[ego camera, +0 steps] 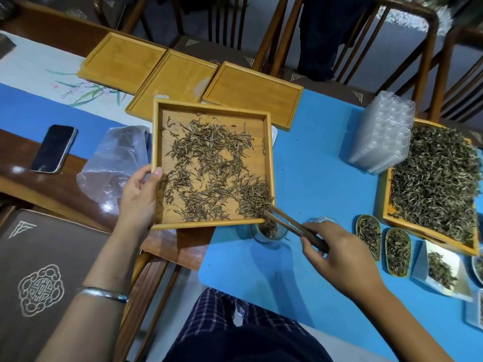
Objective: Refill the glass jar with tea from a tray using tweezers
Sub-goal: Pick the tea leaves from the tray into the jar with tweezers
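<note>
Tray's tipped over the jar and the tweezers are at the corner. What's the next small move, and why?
Probably sweep the tweezers in the right hand through the pile of tea at the tray corner, toward the glass jar beneath. The left hand holds the tray tilted there.

blue mat (313,165), honey-yellow tray (270,163), seemingly plaid trousers (217,317)

wooden table (65,189) under blue mat (313,163); on it lie three empty trays (251,92), phone (53,148), plastic bag (115,163), glass jar (268,232), heaped tea tray (433,184).
</note>
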A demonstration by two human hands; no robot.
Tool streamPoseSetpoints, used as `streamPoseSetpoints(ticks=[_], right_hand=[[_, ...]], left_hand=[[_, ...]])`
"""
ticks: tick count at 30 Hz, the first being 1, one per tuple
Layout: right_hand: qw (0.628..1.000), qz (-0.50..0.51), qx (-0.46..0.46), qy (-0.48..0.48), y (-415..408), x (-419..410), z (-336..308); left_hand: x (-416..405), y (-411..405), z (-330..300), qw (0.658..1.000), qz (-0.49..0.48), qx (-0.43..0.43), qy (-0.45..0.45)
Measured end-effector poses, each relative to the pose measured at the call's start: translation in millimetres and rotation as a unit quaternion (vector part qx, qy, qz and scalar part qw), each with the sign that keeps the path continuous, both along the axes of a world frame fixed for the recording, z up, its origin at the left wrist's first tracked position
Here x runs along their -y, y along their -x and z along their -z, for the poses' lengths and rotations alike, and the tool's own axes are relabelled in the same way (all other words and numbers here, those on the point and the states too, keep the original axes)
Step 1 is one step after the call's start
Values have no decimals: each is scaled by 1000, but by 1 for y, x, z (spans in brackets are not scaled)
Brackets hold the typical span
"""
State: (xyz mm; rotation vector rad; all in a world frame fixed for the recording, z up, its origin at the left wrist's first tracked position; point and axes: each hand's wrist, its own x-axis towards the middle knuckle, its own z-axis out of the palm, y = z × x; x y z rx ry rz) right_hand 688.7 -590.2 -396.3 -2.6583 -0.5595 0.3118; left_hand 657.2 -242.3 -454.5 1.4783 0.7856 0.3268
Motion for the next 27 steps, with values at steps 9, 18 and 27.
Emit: streamPoseSetpoints(ticks=[9,18,27], right_hand=[[999,-33,-13,14,-8,-21,8],[1000,-2,-26,10,1,1,5],[999,-41,8,-7,-10,-30,6]], left_hand=[[-1,1,2,1000,-1,10,9],[1,1,-2,1000,8,16,10],[2,2,-4,1000,10,14,13]])
